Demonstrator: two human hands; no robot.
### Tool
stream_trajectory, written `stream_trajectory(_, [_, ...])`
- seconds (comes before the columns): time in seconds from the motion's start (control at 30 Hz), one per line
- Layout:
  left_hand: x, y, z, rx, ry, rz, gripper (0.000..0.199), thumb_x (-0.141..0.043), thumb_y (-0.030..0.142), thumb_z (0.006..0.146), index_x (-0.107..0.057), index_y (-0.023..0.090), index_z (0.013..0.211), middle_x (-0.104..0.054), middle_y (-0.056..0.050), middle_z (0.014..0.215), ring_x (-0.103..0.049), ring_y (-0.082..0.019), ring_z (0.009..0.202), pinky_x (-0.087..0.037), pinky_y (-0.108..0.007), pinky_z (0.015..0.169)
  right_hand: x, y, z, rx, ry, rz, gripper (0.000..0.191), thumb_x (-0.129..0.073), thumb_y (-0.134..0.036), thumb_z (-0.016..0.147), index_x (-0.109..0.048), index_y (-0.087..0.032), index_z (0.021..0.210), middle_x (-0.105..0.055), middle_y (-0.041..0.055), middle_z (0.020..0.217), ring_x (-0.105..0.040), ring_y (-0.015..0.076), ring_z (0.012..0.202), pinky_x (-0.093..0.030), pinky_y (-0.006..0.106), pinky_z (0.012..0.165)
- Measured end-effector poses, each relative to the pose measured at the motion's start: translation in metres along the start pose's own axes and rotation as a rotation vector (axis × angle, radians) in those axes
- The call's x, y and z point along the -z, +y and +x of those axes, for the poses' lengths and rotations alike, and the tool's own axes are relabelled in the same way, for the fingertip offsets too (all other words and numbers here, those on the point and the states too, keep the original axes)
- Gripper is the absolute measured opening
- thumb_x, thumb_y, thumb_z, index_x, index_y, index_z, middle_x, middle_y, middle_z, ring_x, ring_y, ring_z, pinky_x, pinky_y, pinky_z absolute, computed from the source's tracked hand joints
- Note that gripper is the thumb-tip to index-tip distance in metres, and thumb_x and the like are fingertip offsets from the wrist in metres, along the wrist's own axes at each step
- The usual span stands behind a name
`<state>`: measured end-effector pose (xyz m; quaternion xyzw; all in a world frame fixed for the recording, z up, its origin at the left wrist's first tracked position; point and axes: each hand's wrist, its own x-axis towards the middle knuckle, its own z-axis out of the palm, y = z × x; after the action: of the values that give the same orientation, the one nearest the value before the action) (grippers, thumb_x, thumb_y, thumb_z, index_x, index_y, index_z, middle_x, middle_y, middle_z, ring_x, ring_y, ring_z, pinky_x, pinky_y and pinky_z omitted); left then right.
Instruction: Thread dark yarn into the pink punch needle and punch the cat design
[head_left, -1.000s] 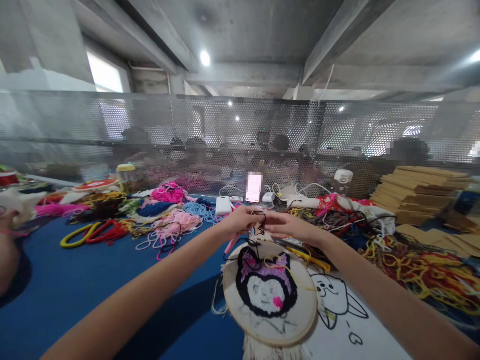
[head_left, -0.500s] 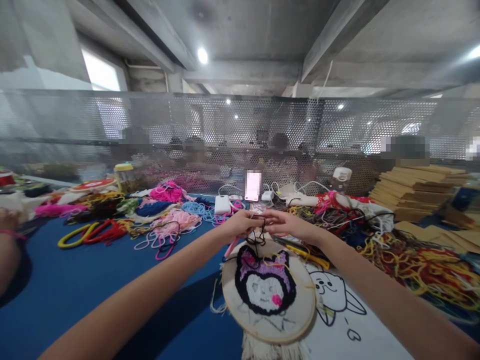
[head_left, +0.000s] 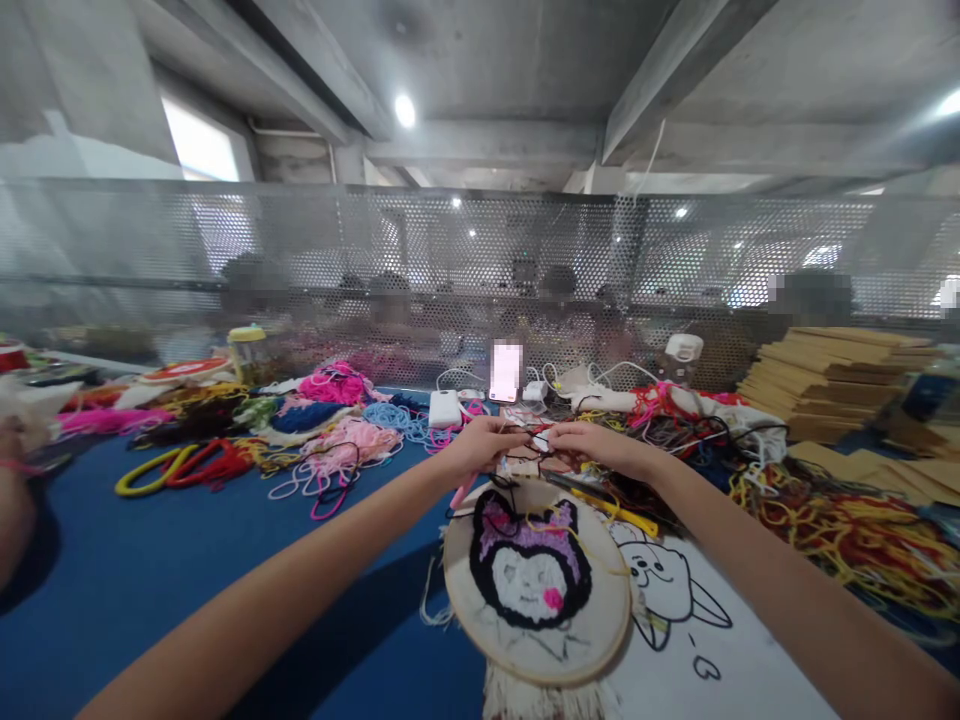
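Observation:
My left hand (head_left: 480,447) and my right hand (head_left: 592,445) are held out over the blue table (head_left: 150,570), each pinching an end of a black yarn strand (head_left: 534,440) stretched between them. My left hand also holds a pink punch needle (head_left: 463,493) that points down. Just below the hands lies a round embroidery hoop (head_left: 536,580) with a tufted black, purple and white cartoon face. The black yarn trails down to the hoop's upper edge.
Loose yarn piles (head_left: 330,420) in many colours cover the far table; yellow and red yarn (head_left: 847,540) lies right. A white cloth with a drawn rabbit (head_left: 675,600) sits beside the hoop. Stacked wooden boards (head_left: 840,385) stand back right. Another person's arm (head_left: 15,500) is at left.
My hands have drawn slightly apart, pulling the black yarn taut between them; before, the fingers were close together over a hanging loop.

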<state>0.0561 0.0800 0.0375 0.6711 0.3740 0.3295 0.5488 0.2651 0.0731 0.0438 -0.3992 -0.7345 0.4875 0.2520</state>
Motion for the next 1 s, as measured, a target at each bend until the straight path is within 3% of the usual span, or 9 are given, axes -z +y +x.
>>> stream_trajectory(0.3, [0.005, -0.006, 0.006, 0.052, 0.083, 0.014, 0.015, -0.063, 0.029, 0.076, -0.059, 0.014, 0.075, -0.029, 0.010, 0.040, -0.017, -0.002, 0.030, -0.008, -0.021, 0.034, 0.024, 0.006, -0.009, -0.020, 0.045, 0.002, 0.028, -0.052, -0.042, 0.081, -0.051, -0.017, 0.068, -0.036, -0.0050, 0.057, -0.028, 0.0079, 0.050, -0.021, 0.023, 0.046])
stream_trajectory(0.57, [0.014, -0.009, 0.011, 0.086, 0.157, 0.021, 0.014, -0.060, 0.024, 0.079, -0.055, 0.014, 0.070, -0.029, 0.011, 0.039, -0.017, -0.002, 0.029, -0.007, -0.021, 0.034, 0.031, 0.000, -0.017, -0.048, -0.019, 0.036, 0.025, -0.056, -0.041, 0.078, -0.052, -0.017, 0.071, -0.038, -0.0047, 0.060, -0.030, 0.0078, 0.052, -0.024, 0.023, 0.049])
stream_trajectory(1.0, [0.015, -0.009, 0.010, 0.121, 0.193, -0.006, 0.019, -0.060, 0.021, 0.078, -0.049, 0.016, 0.064, -0.030, 0.010, 0.039, -0.018, -0.002, 0.030, -0.006, -0.021, 0.035, 0.050, 0.009, -0.025, -0.047, 0.103, 0.089, 0.027, -0.051, -0.040, 0.080, -0.046, -0.018, 0.065, -0.039, -0.0056, 0.058, -0.033, 0.0079, 0.051, -0.029, 0.024, 0.052])
